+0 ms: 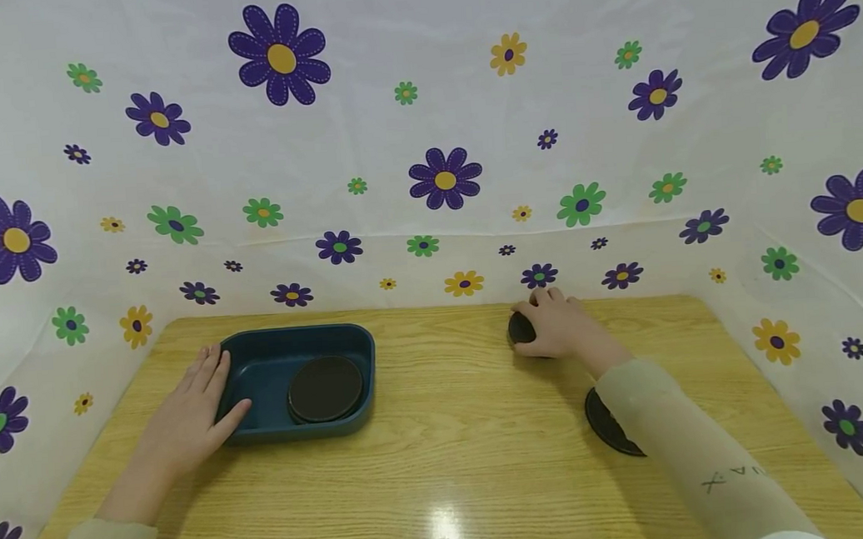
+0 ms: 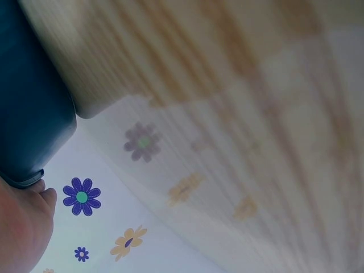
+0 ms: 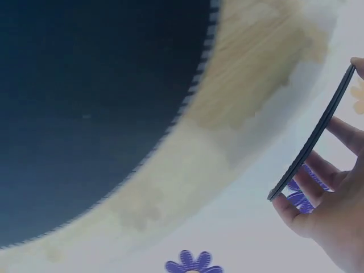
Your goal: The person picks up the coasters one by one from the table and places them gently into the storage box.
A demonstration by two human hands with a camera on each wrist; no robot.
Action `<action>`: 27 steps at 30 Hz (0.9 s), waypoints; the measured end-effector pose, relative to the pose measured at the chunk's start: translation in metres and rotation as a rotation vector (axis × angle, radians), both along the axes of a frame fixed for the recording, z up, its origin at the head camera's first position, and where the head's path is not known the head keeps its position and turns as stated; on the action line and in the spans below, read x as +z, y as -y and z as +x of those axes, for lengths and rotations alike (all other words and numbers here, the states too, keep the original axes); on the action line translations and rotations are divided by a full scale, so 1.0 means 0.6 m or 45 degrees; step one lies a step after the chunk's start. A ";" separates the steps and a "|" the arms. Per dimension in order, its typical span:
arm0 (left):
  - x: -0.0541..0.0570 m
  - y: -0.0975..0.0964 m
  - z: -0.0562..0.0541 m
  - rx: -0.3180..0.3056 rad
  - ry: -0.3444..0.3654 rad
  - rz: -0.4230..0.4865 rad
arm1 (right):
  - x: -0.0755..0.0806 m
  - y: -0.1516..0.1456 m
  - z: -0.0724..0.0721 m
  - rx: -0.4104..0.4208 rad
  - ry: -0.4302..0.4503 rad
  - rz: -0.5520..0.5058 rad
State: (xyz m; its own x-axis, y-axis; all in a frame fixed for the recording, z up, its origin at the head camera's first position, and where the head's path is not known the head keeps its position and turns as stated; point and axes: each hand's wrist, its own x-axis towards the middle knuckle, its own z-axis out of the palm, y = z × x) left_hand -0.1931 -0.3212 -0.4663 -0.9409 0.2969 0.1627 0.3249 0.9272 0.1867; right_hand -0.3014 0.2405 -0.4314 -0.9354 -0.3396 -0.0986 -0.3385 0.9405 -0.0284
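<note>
In the head view my right hand (image 1: 559, 327) grips a thin round black coaster (image 1: 522, 330) by its edge at the back of the table. The right wrist view shows this held coaster (image 3: 313, 136) nearly edge-on, fingers and thumb spread along its rim. At the left, my left hand (image 1: 189, 412) rests with straight fingers along the side of a dark blue rectangular tray (image 1: 357, 333), thumb over its front corner. Inside the tray, at its right end, lies a round black coaster (image 1: 325, 389). Another black coaster (image 1: 609, 424) lies on the table, partly hidden under my right forearm.
The wooden table (image 1: 443, 436) carries the tray and coasters. A white cloth (image 1: 377, 131) with purple, green and yellow flowers rises behind it and along both sides. Close to the right wrist camera, a large dark disc (image 3: 102, 102) with a ridged edge fills the upper left.
</note>
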 end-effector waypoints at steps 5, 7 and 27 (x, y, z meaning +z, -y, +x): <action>0.001 -0.001 0.000 0.007 0.018 -0.007 | 0.013 0.022 0.002 0.084 -0.052 0.028; 0.002 -0.002 -0.001 0.015 0.032 -0.009 | 0.015 0.030 0.002 0.119 -0.081 0.040; 0.006 -0.002 -0.003 0.029 0.071 -0.007 | 0.059 0.137 0.033 0.384 -0.160 0.046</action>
State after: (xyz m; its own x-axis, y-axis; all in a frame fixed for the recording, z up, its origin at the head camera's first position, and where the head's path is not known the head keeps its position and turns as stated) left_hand -0.1947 -0.3198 -0.4630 -0.9550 0.2762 0.1083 0.2930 0.9352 0.1988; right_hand -0.2816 0.1585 -0.3957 -0.7989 -0.6014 -0.0059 -0.6006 0.7971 0.0631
